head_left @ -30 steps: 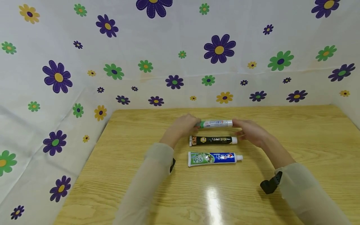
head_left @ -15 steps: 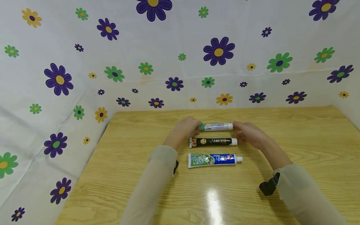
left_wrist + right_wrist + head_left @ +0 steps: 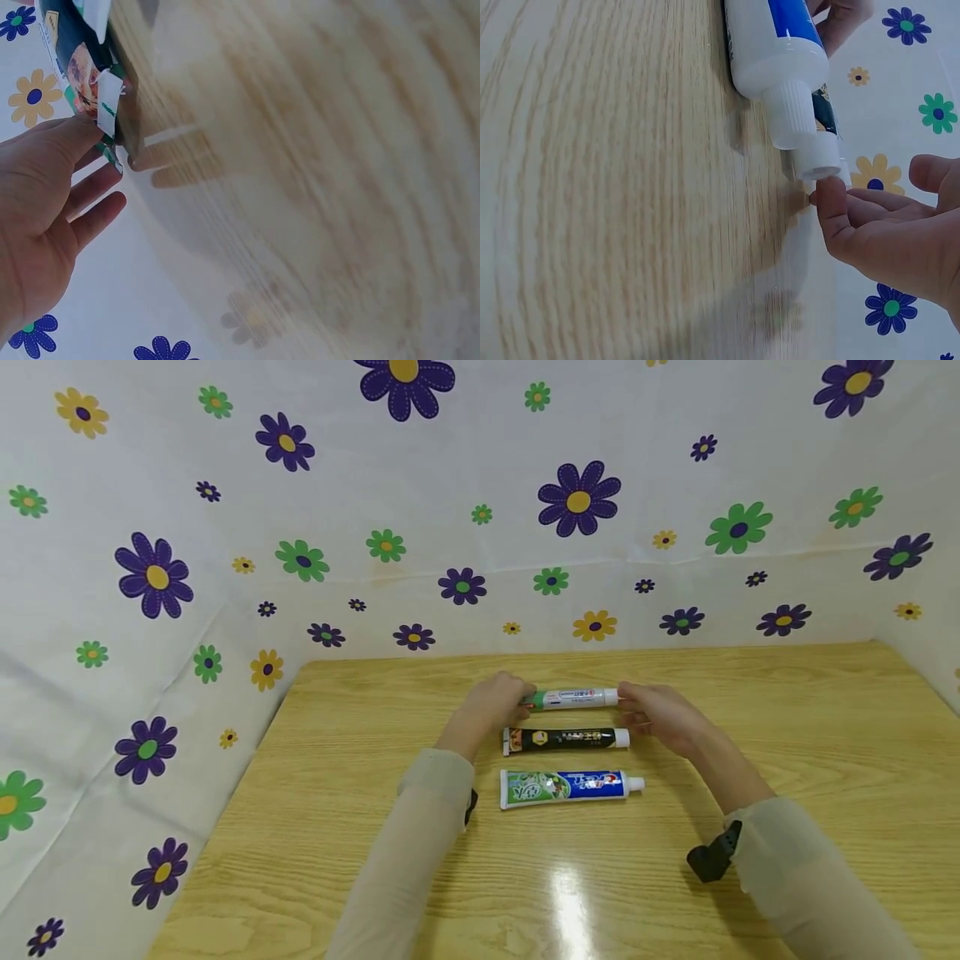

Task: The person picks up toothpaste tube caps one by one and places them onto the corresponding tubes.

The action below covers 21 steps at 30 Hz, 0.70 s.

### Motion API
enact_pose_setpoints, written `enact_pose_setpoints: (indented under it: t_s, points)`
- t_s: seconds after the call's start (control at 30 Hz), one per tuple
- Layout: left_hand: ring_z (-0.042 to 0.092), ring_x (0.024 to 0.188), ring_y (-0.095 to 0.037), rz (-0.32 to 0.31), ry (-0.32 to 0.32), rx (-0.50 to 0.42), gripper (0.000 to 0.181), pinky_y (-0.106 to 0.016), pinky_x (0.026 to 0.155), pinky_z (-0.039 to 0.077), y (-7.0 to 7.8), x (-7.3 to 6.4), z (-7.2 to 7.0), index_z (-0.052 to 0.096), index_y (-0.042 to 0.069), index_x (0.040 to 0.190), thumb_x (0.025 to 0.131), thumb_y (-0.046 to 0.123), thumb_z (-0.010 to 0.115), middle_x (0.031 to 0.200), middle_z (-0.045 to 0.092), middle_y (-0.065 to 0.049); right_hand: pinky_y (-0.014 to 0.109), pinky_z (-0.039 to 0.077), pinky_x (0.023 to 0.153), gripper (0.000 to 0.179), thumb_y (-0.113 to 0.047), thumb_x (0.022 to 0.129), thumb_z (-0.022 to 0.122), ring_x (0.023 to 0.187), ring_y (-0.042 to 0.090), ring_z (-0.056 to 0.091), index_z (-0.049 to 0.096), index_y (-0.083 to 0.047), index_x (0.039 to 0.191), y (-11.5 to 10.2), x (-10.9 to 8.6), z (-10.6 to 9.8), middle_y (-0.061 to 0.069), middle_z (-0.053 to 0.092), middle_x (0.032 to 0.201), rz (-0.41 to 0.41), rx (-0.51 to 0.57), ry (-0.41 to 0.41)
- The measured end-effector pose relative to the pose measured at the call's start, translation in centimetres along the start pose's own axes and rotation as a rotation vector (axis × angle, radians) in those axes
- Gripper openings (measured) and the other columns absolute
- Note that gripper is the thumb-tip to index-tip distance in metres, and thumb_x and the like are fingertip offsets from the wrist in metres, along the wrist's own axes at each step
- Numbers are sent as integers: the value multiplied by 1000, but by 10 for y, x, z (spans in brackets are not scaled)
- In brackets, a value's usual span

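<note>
Three toothpaste tubes lie in a row, caps to the right. The farthest is a white and green toothpaste tube [image 3: 576, 698]. My left hand [image 3: 491, 706] pinches its flat left end between thumb and fingers. At its white cap, the fingers of my right hand [image 3: 667, 717] touch the end, mostly straight. Nearer lies a black toothpaste tube [image 3: 566, 739], and closest a green and blue toothpaste tube [image 3: 566, 786]. In the right wrist view, the blue tube's cap [image 3: 789, 112] and the black tube's cap [image 3: 817, 155] partly hide the far tube.
The tubes lie on a wood-grain table [image 3: 315, 827]. A white cloth with printed flowers [image 3: 420, 527] rises behind the table and along its sides. A black wrist camera [image 3: 714, 853] sits on the right forearm.
The tubes and both hands hold nearly the same places. The whole head view has shifted slightly; the far tube appears a little lower than a second ago.
</note>
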State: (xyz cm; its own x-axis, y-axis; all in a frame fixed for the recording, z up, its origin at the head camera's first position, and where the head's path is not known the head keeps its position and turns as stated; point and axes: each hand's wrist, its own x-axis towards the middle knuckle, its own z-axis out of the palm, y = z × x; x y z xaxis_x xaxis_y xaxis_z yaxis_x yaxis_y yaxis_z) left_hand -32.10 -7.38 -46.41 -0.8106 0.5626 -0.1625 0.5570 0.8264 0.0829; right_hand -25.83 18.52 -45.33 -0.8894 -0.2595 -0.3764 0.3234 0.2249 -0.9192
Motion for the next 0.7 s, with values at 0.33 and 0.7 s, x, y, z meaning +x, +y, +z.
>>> enact_pose_setpoints:
  t_s: [0.33,0.7]
  points:
    - [54,117,-23,-38,26,135,39,-33,95,51,-3,3,4,61,14,130,97,35,64,127,60,-4,53,21,119,66,-32,109,28,144,46,27,8,12,153,1,-4,-7,33,20,157,-19,-31,-46]
    - [44,133,-30,-149,125,-36,50,-41,102,48,-18,-10,-3,48,12,146,100,29,61,144,48,-12,52,25,118,66,-33,110,28,145,45,24,6,11,154,3,-6,-19,32,20,158,-55,-60,-36]
